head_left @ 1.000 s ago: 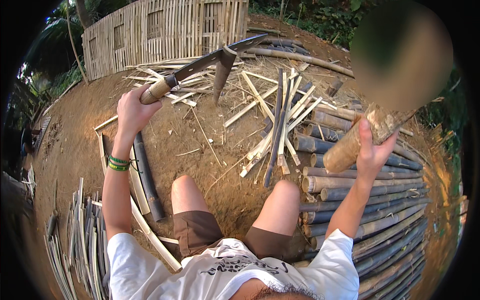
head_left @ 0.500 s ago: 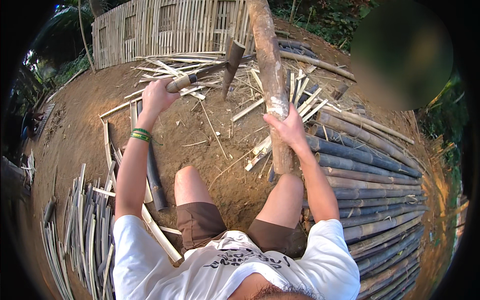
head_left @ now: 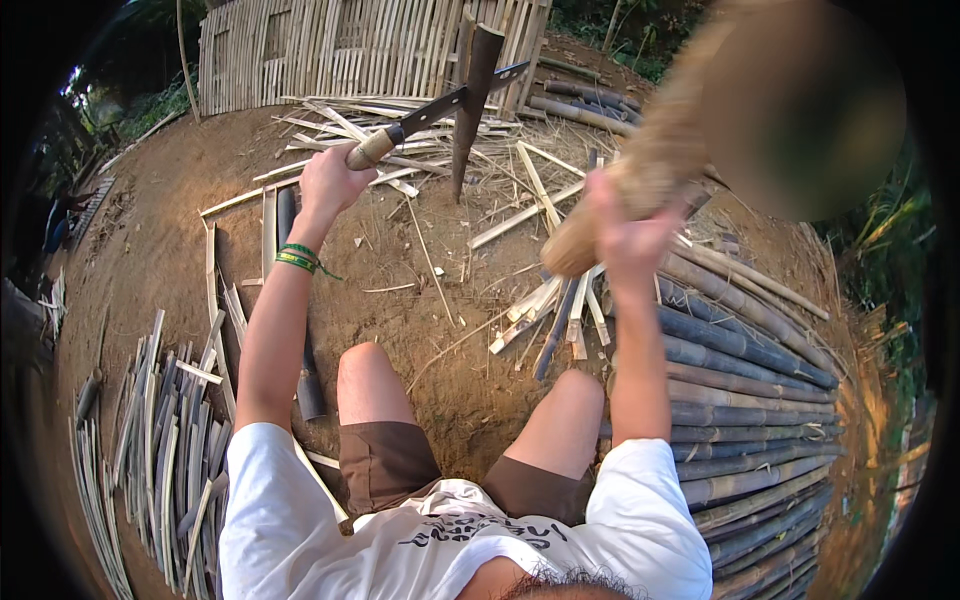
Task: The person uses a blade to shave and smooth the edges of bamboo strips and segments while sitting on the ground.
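My left hand (head_left: 336, 184) is wrapped round the pale handle of a machete (head_left: 430, 113) and sticks out ahead to the left of centre. Its dark blade is lodged in the upper part of a dark bamboo piece (head_left: 472, 125), and the blade tip shows on the far side. The piece stands near upright, tapering downward; whether its lower end touches the ground I cannot tell. My right hand (head_left: 634, 240), blurred, grips the near part of a thick wooden log (head_left: 655, 150). The log slants up to the right, apart from the blade, its far end hidden by a smeared patch.
Bamboo poles (head_left: 750, 410) lie stacked at the right. Split strips (head_left: 170, 460) are heaped at the left, with more pale strips (head_left: 545, 300) ahead of my knees. A slatted bamboo fence (head_left: 370, 55) stands at the back on bare brown soil (head_left: 390, 240).
My right hand has swung the log up and to the right, away from the blade. The machete and the bamboo piece have shifted slightly, and more of the blade tip shows.
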`<action>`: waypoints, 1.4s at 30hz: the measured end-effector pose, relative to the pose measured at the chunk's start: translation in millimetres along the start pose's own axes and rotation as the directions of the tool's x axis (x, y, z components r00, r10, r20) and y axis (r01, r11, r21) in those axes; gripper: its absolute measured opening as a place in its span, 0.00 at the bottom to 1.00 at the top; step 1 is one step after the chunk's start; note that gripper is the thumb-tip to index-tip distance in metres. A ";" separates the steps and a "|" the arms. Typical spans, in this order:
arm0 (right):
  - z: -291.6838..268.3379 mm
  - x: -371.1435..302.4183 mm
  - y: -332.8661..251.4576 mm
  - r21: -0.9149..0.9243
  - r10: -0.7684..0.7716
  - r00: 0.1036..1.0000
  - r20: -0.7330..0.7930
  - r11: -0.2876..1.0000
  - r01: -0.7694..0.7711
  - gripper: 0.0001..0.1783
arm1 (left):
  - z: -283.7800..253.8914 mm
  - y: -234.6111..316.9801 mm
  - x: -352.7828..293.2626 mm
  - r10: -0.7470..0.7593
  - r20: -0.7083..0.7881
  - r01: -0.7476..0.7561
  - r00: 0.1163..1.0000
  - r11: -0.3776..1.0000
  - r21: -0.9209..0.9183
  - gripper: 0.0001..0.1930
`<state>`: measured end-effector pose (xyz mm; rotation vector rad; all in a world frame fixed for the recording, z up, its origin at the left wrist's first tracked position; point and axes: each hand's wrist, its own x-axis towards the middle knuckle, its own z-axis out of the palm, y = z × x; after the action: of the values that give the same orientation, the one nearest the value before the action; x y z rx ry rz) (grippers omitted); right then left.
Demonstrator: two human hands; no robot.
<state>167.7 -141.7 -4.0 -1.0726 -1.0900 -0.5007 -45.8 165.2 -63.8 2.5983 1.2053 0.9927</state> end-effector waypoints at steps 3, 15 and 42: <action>12.8 -74.4 105.0 -0.779 0.765 0.552 0.331 0.551 -0.298 0.45 | 27.9 7.5 4.3 -0.031 0.100 0.013 0.995 0.986 0.168 0.23; 1.3 -96.2 25.3 -0.313 0.702 0.492 0.516 0.688 -0.654 0.40 | -67.6 -3.4 30.7 -0.044 0.190 0.015 0.981 0.989 0.147 0.22; -50.9 -111.1 45.6 -0.695 0.787 0.578 0.217 0.540 -0.475 0.30 | 28.9 63.9 28.5 0.091 0.334 -0.128 0.938 0.988 0.088 0.21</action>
<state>179.7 -184.3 -126.7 -2.1583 -0.8711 0.1398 26.2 147.1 -49.1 2.7949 1.0658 0.4853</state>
